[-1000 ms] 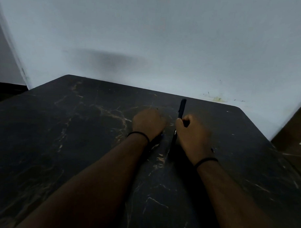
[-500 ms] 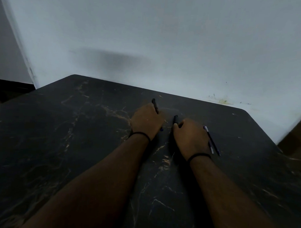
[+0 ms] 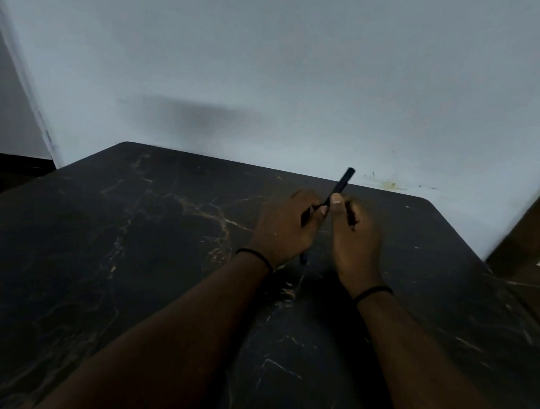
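So, on my feed the dark marble table (image 3: 138,261) fills most of the view, set against a pale wall (image 3: 267,66). Both hands hang over its far side, almost touching. The left hand (image 3: 284,232) has its fingers curled round a black pen (image 3: 339,185), which tilts up toward the wall. The right hand (image 3: 357,241) sets its thumb on that pen, and its curled fingers pinch a small dark piece (image 3: 351,218). Can't tell what that is.

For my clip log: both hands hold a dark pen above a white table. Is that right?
Not quite. The head view shows the table is black with pale veins, not white. The left hand and right hand do hold a dark pen above it.
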A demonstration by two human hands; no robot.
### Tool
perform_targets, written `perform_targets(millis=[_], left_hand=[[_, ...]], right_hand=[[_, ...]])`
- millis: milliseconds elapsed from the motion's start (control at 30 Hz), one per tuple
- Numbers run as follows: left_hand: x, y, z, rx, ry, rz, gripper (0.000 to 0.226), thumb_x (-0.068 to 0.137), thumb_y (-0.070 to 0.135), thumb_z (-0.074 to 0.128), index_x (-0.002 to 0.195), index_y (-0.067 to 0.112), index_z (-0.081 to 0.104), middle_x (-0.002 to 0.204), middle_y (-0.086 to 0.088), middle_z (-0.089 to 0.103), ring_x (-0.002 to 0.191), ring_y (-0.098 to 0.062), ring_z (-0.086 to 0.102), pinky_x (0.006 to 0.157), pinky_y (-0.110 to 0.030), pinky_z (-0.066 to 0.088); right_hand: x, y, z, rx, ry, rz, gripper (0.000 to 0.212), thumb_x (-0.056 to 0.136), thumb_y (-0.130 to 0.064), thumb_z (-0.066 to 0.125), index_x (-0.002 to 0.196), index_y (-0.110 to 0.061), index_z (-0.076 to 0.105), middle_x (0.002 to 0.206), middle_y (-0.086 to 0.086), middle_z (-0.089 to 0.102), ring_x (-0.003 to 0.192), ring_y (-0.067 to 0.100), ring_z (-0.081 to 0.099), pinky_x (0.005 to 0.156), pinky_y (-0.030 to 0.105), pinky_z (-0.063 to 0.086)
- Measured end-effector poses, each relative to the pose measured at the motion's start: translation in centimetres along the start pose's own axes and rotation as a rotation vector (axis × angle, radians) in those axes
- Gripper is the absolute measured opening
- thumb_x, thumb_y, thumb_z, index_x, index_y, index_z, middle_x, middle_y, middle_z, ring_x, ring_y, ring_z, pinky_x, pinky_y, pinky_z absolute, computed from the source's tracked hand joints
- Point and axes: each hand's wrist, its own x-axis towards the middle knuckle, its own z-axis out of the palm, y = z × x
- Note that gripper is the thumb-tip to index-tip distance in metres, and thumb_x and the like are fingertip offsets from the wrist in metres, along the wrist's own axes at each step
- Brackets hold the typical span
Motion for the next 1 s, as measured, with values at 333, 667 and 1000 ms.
perform_targets(millis=[333, 667, 1000], left_hand=[[-0.3, -0.5, -0.4, -0.194, 0.198, -0.207, 0.041, 0.098, 0.056, 0.025, 0.088, 0.026, 0.051, 0.071, 0.009, 0.054, 0.068, -0.001, 0.054, 0.057, -0.018, 0.041], [0.3, -2.6, -0.8, -0.130, 0.197, -0.347, 0.056, 0.102, 0.042, 0.038, 0.050, 0.025, 0.031, 0.044, 0.008, 0.028, 0.040, -0.008, 0.031, 0.046, -0.025, 0.024], [0.5, -3.2, -1.5, -0.126, 0.232, -0.306, 0.053, 0.101, 0.039, 0.036, 0.050, 0.028, 0.032, 0.044, 0.008, 0.029, 0.041, -0.007, 0.037, 0.045, -0.024, 0.026]], right_hand=[[-0.4, -0.5, -0.1, -0.283, -0.212, -0.148, 0.017, 0.103, -0.033, 0.049, 0.109, -0.024, 0.061, 0.091, -0.002, 0.068, 0.080, 0.014, 0.062, 0.071, 0.031, 0.049], [-1.6, -1.8, 1.0, -0.743, -0.383, -0.320, 0.031, 0.103, -0.046, 0.038, 0.086, -0.025, 0.054, 0.081, -0.004, 0.060, 0.069, 0.014, 0.054, 0.066, 0.034, 0.048], [-1.5, -1.4, 1.8, -0.770, -0.353, -0.251, 0.053, 0.097, -0.066, 0.027, 0.066, -0.027, 0.043, 0.059, -0.006, 0.048, 0.053, 0.009, 0.048, 0.054, 0.032, 0.044]])
